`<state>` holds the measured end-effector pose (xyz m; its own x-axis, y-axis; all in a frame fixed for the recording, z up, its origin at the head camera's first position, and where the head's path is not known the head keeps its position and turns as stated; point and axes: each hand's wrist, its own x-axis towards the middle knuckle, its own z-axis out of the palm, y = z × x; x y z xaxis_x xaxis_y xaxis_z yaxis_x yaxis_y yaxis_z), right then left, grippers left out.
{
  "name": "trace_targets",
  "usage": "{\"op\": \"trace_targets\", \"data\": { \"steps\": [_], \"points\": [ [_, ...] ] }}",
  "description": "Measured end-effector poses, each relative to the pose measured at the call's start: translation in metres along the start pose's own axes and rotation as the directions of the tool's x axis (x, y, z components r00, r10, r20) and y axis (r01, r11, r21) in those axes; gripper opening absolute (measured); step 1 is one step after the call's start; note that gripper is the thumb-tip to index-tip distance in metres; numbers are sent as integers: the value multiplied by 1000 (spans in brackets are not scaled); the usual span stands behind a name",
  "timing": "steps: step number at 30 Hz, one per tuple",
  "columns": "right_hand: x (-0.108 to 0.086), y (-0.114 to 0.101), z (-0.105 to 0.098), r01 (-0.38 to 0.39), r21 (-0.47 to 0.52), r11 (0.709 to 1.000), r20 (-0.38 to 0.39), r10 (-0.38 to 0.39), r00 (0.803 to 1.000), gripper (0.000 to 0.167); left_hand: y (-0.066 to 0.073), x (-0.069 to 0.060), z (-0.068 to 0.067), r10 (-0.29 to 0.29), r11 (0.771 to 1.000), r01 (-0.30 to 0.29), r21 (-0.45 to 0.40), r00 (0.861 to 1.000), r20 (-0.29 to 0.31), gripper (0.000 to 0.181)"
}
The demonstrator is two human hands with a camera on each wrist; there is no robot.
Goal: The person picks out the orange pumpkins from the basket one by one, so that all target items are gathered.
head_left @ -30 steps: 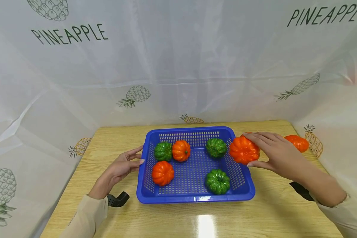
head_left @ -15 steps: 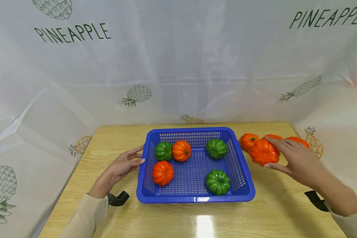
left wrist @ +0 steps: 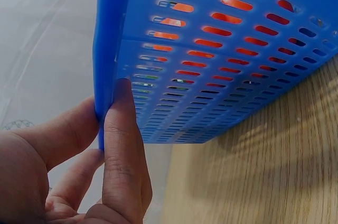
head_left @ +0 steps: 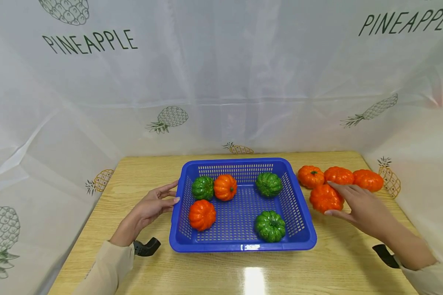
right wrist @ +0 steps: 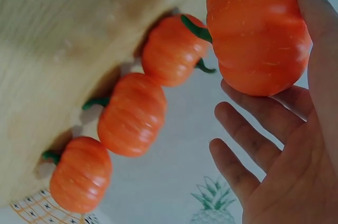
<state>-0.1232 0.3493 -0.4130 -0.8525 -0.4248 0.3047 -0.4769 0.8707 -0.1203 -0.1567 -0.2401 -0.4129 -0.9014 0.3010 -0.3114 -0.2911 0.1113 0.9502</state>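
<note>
My left hand (head_left: 153, 205) pinches the left rim of a blue plastic basket (head_left: 243, 247); in the left wrist view its fingers (left wrist: 122, 145) lie against the outside of the perforated wall. To the right of the basket my right hand (head_left: 365, 211) holds an orange pumpkin (head_left: 326, 199) between thumb and fingers. In the right wrist view the held pumpkin (right wrist: 259, 31) has its green stem facing away from the palm. Behind it three more orange pumpkins stand in a row: a left one (head_left: 311, 177), a middle one (head_left: 339, 175) and a right one (head_left: 368, 180).
Inside the basket are two orange pumpkins, one at the back (head_left: 225, 187) and one in front (head_left: 202, 215). Three green pumpkins share it: left (head_left: 202, 187), back right (head_left: 268, 184), front right (head_left: 270, 226). A pineapple-print curtain (head_left: 221, 82) surrounds the wooden table (head_left: 214, 272).
My right hand has carried the orange pumpkin from above the basket's right rim rightward, then down in front of the row of pumpkins. The left hand and basket stay put.
</note>
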Motion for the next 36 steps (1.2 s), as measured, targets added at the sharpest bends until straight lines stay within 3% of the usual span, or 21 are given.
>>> {"op": "trace_targets", "data": {
  "steps": [27,36],
  "points": [
    [9,-3,35,-93,-35,995,76,95,993,83,1,-1,1,0,1000,0,-7,1000,-12,70],
    [7,-1,44,-40,-34,999,-17,40,999,78,1,-1,2,-2,1000,2,1,1000,-20,70]
  ]
}}
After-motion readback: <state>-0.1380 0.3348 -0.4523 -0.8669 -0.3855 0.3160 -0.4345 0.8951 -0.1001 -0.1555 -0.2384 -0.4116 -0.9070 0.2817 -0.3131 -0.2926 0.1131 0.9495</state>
